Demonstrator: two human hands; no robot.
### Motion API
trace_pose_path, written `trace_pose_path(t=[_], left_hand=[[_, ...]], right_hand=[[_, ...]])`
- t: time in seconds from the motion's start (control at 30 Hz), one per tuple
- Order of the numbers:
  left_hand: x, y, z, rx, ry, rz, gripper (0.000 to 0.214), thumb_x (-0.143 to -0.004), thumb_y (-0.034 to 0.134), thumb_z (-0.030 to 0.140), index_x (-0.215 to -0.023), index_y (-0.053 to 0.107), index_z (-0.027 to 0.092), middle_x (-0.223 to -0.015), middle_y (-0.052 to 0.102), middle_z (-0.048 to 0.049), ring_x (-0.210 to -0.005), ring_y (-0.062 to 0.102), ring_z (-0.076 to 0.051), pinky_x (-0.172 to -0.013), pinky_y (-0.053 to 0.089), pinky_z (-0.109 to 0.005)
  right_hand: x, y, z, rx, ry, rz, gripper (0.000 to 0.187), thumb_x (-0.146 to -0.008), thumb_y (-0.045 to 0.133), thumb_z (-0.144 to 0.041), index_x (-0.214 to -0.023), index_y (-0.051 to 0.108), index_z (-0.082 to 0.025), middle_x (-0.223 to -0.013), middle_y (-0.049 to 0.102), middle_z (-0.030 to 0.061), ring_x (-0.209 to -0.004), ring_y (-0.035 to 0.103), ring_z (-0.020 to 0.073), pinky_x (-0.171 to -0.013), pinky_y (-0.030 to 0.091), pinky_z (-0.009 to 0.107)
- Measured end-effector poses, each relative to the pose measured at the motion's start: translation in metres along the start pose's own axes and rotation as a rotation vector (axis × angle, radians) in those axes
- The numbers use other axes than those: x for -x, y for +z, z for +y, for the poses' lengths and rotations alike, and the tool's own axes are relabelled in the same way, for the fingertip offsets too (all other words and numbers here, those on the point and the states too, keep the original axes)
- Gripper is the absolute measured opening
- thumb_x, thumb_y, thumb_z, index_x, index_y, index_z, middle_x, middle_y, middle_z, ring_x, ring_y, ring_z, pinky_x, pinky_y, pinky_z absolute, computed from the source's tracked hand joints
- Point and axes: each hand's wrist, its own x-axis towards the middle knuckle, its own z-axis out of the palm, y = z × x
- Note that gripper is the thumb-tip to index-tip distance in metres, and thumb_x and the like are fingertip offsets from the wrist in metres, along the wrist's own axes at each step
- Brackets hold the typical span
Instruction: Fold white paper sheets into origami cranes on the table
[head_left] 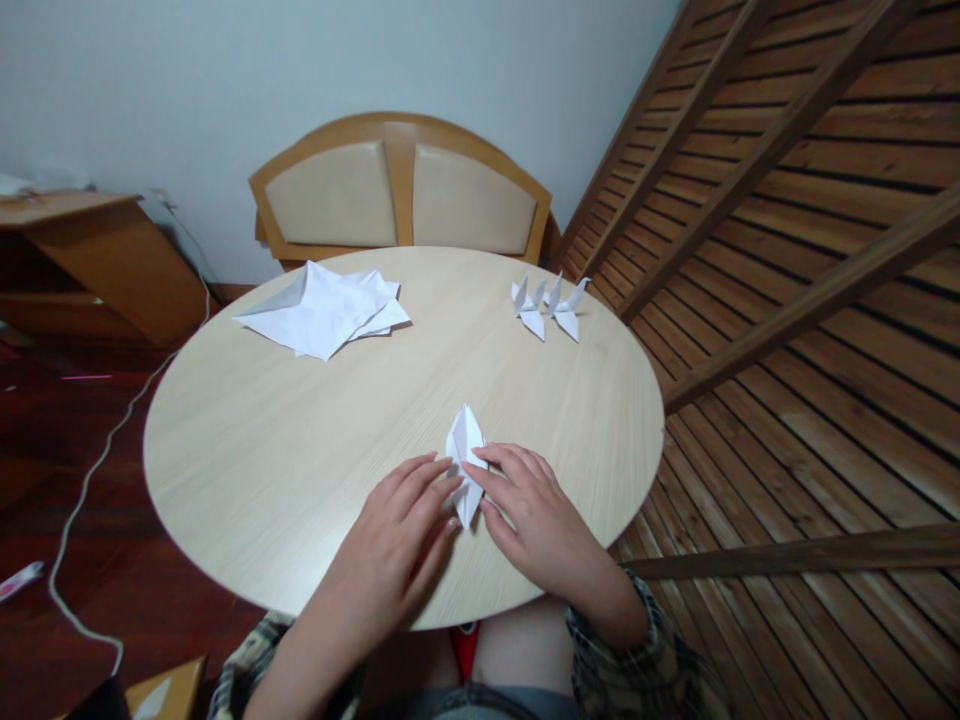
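Observation:
A small white folded paper piece [465, 450], diamond shaped, lies flat on the round pale wooden table [300, 450] near its front edge. My left hand [401, 525] rests on the table with its fingertips pressing the paper's left side. My right hand [529, 510] presses the paper's right side with its fingers stretched flat. Both hands touch the paper and cover its lower half in part. Two finished white paper cranes [547, 308] stand at the far right of the table. A loose stack of white paper sheets [322, 310] lies at the far left.
A wooden chair [401, 190] with beige pads stands behind the table against the wall. A slatted wooden structure [787, 250] fills the right side. A low wooden cabinet [90, 260] is at the left, and a white cord [82, 490] trails over the dark floor.

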Motion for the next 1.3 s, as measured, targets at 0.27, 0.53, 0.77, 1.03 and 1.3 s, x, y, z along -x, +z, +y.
trace_pose_path(t=[0.27,0.53,0.77,1.03,1.3], left_hand=[[-0.001,0.003,-0.001,-0.047,0.004,-0.127,0.041,-0.097,0.051,0.021,-0.138,0.051,0.016,-0.142,0.056,-0.0143,-0.134,0.050,-0.028,-0.106,0.049,-0.051],[-0.001,0.001,0.000,-0.038,-0.010,-0.128,0.033,-0.097,0.050,0.020,-0.128,0.061,0.017,-0.140,0.059,-0.0140,-0.132,0.052,-0.029,-0.105,0.050,-0.052],[-0.001,0.001,0.001,-0.035,-0.034,-0.145,0.034,-0.097,0.051,0.022,-0.129,0.061,0.018,-0.141,0.058,-0.0133,-0.133,0.051,-0.029,-0.106,0.049,-0.053],[-0.002,0.001,0.001,-0.035,-0.032,-0.144,0.033,-0.097,0.052,0.022,-0.128,0.062,0.018,-0.141,0.058,-0.0133,-0.133,0.051,-0.029,-0.106,0.049,-0.052],[-0.002,0.001,0.000,-0.034,-0.024,-0.144,0.034,-0.097,0.051,0.022,-0.129,0.061,0.017,-0.142,0.058,-0.0139,-0.133,0.051,-0.029,-0.105,0.049,-0.053]], right_hand=[[0.000,0.003,0.004,-0.040,-0.031,0.024,0.049,-0.087,0.045,-0.006,-0.133,0.056,-0.021,-0.137,0.058,0.0091,-0.132,0.048,0.0235,-0.114,0.038,0.052],[0.001,0.006,0.009,-0.066,0.060,0.082,0.050,-0.090,0.042,-0.009,-0.139,0.051,-0.019,-0.142,0.055,0.0108,-0.134,0.047,0.0237,-0.112,0.041,0.051],[0.000,0.008,0.009,-0.060,0.061,0.071,0.049,-0.091,0.042,-0.009,-0.136,0.055,-0.020,-0.141,0.057,0.0092,-0.134,0.048,0.0238,-0.113,0.041,0.050],[0.000,0.006,0.011,-0.089,0.075,0.066,0.046,-0.093,0.044,-0.012,-0.135,0.058,-0.025,-0.136,0.061,0.0064,-0.132,0.050,0.0230,-0.112,0.041,0.050],[0.000,0.004,0.011,-0.126,0.061,0.059,0.048,-0.094,0.045,-0.012,-0.138,0.056,-0.026,-0.139,0.059,0.0072,-0.135,0.048,0.0229,-0.112,0.040,0.051]])
